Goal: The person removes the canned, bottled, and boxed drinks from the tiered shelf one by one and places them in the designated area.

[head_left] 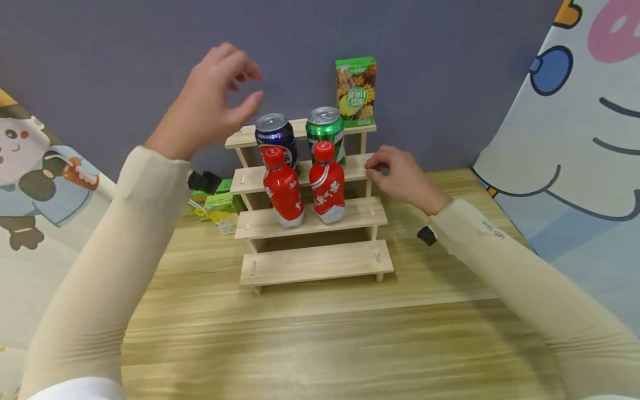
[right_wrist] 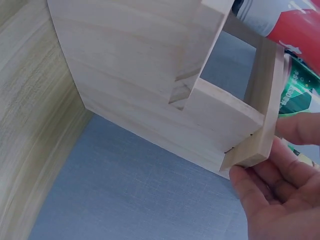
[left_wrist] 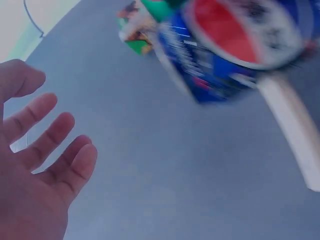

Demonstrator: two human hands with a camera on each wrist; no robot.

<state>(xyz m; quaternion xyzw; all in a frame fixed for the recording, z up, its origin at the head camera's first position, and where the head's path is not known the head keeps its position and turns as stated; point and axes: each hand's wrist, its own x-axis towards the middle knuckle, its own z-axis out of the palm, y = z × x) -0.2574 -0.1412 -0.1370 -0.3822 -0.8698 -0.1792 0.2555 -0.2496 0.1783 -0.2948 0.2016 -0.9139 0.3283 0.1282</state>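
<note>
A stepped wooden display rack (head_left: 315, 264) stands on the table. My right hand (head_left: 400, 175) grips the right end of its second board from the top; in the right wrist view the fingers (right_wrist: 250, 187) curl at that board end. My left hand (head_left: 212, 100) is raised above the rack's left side, fingers loosely bent, holding nothing. Below and right of it stands a dark blue Pepsi can (head_left: 274, 133), blurred in the left wrist view. Beside it is a green can (head_left: 325, 133). Two red-wrapped bottles (head_left: 284, 191) stand one step lower. A green drink carton (head_left: 356, 91) stands on the top board.
Several green and yellow cartons (head_left: 220, 208) sit on the table behind the rack's left side. A grey-blue wall panel (head_left: 300, 50) rises behind. Cartoon-printed panels (head_left: 560, 139) flank both sides. The wood-grain table (head_left: 320, 344) extends in front of the rack.
</note>
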